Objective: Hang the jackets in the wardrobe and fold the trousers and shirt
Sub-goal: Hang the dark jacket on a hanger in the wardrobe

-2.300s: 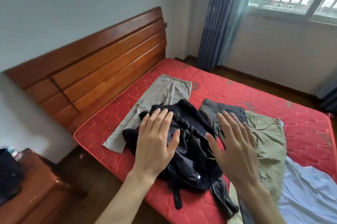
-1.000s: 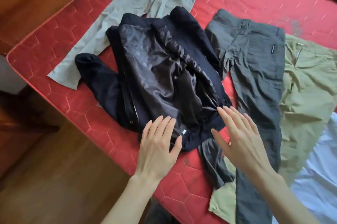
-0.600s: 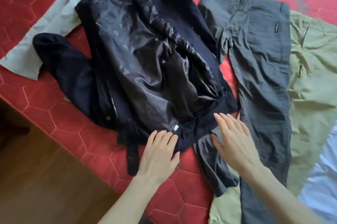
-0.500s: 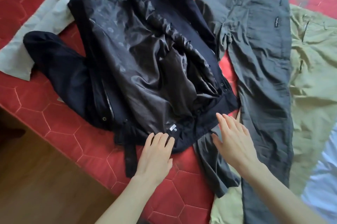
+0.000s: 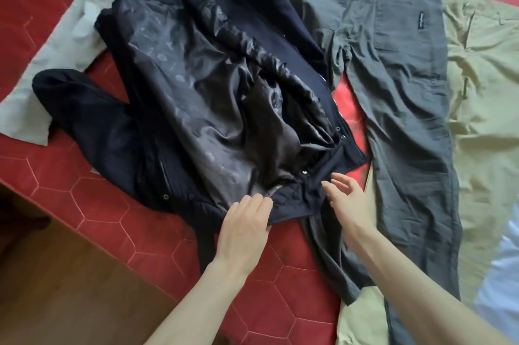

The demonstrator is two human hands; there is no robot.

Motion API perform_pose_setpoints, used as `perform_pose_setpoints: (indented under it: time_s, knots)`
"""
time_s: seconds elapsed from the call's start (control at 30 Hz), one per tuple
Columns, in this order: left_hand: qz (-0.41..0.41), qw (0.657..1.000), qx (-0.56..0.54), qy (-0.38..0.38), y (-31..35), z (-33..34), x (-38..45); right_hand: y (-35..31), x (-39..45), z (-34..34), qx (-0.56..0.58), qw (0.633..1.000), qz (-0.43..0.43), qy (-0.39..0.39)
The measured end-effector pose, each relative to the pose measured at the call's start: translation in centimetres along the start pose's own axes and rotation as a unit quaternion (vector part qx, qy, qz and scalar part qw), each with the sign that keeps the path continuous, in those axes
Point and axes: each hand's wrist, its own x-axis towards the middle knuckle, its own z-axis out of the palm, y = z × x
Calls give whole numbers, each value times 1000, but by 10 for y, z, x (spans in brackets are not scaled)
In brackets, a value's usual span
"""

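Hands nearer; red mattress, wood floor.

Nothing here can be read. The dark grey trousers, upper right of the frame, carry a small dark label by the back pocket, but its pale lettering is too small to read.

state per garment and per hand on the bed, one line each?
Dark navy jacket: crumpled, shiny lining up, unhung.
Dark grey trousers: spread flat, unfolded.
Light grey trousers: unfolded, partly under jacket.
Olive trousers: unfolded, rumpled.
Left hand: open, fingers on jacket hem.
Right hand: open, at jacket hem.
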Motion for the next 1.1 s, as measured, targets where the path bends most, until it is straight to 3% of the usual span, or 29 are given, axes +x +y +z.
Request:
perform_pose_setpoints:
  time_s: [0.13, 0.43, 0.73, 0.97, 1.1]
  knots:
    - [-43, 997, -59, 21, 14, -28, 7, -17, -31, 13, 168, 977, 112, -63]
    - [-105, 983, -132, 70, 88, -151, 16, -106, -134, 3, 266, 961, 17, -73]
    - [-182, 946, -255, 85, 174, -281, 16, -229, -221, -62, 210, 968, -56, -126]
    - [-264, 837, -468, 102, 215, -361, 34, -285, -278, -118, 167, 962, -129, -175]
    - [-294, 778, -541, 126, 240, -406, 51, -301, -304, -137, 130, 950, -254, -127]
